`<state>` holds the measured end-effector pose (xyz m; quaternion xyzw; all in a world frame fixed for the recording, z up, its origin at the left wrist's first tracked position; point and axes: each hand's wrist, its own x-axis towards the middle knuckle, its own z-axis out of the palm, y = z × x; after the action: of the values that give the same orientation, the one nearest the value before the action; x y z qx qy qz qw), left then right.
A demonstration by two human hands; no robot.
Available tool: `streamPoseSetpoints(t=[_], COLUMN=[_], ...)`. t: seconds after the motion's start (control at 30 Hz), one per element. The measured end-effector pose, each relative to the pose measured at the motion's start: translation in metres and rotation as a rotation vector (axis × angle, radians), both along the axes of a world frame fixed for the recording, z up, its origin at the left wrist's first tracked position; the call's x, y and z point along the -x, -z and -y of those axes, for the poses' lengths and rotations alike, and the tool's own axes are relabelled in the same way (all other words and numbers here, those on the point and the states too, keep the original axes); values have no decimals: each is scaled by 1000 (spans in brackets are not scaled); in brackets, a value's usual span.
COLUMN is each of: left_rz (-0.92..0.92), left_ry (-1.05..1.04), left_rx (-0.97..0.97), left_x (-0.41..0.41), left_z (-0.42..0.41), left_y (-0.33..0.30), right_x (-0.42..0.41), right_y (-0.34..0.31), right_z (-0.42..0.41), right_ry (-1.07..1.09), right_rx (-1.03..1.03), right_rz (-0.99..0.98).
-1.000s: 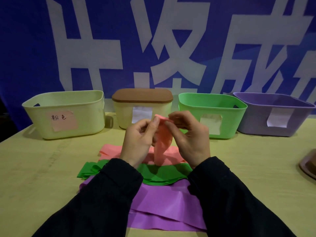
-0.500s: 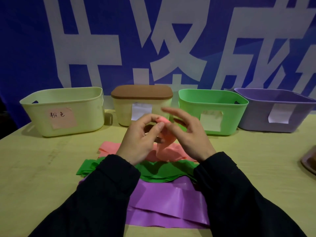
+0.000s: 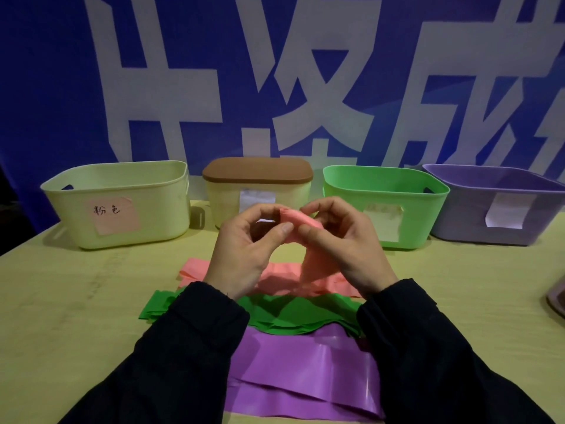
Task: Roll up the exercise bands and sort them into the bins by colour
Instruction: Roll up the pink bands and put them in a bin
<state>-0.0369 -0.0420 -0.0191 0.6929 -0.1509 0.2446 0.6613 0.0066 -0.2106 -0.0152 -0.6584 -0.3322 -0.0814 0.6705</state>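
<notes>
A pink band point(image 3: 301, 221) is held up over the table, its top end partly rolled between my fingertips, its tail hanging down to the pink strip lying flat point(image 3: 287, 273). My left hand point(image 3: 244, 249) pinches the roll's left end and my right hand point(image 3: 342, 240) pinches its right end. Below them lie a green band point(image 3: 290, 313) and a purple band point(image 3: 305, 368), spread flat. At the back stand a cream bin with a pink label point(image 3: 119, 203), a green bin point(image 3: 388, 206) and a purple bin point(image 3: 495, 203).
A cream container with a brown lid point(image 3: 258, 185) stands between the cream and green bins. A blue banner with white characters point(image 3: 275, 71) hangs behind. A brownish object point(image 3: 558, 298) shows at the table's right edge. Bare yellow tabletop point(image 3: 76, 301) lies to the left.
The pink roll's top has turned from upright to lying sideways between my fingertips. My right fingers, spread half a second ago, have closed on it again.
</notes>
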Motion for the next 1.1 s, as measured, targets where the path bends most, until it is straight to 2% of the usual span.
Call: streamPoseSetpoints(t=[0.17,0.33,0.47,0.57,0.77,0.9,1.1], left_rz=[15,35,66,79,81,78,59], left_ry=[1,37,53,45,24,30,85], left_rx=[-21,-53,-82,-94,-49,-17,57], left_x=[0,0,2,1,1,0,3], left_z=[-1,2,3,0,-1,-2,2], left_y=[1,2,1,1,0,-1,-3], right_x=[2,1,-3,-3,0,-2,-2], right_y=[-2,-4,-3,-3,-8,-6,-4], right_z=[0,2,5,6,6,6,4], right_ry=[3,4,85,88,-77,-50,33], right_rx=[-26,36,119,101,-33,56,41], right_rz=[-16,-22,40,75,-45,-50,13])
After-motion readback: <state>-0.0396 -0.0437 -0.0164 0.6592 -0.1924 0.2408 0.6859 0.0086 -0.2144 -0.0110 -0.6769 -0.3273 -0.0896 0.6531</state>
